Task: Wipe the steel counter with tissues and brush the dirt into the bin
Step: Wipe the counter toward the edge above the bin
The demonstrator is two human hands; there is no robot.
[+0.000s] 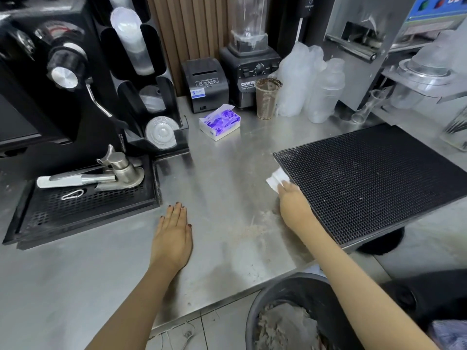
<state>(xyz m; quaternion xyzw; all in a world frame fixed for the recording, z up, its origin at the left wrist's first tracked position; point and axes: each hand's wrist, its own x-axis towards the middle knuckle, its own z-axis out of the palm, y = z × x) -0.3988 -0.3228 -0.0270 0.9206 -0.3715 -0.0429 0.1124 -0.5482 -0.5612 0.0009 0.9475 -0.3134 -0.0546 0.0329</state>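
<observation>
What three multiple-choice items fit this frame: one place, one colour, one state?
1. Where does the tissue box stand?
A. on the floor
B. on the steel counter, in front of the receipt printer
C. in a drawer

2. What colour is the tissue in the right hand?
A. white
B. green
C. brown

3. How is the left hand?
A. curled in a fist
B. raised in the air
C. flat on the counter, fingers straight

Key:
1 B: the box sits on bare steel just before the printer.
2 A: the sheet sticking out past the hand is white.
3 C: the palm lies down on the steel, fingers straight, holding nothing.
</observation>
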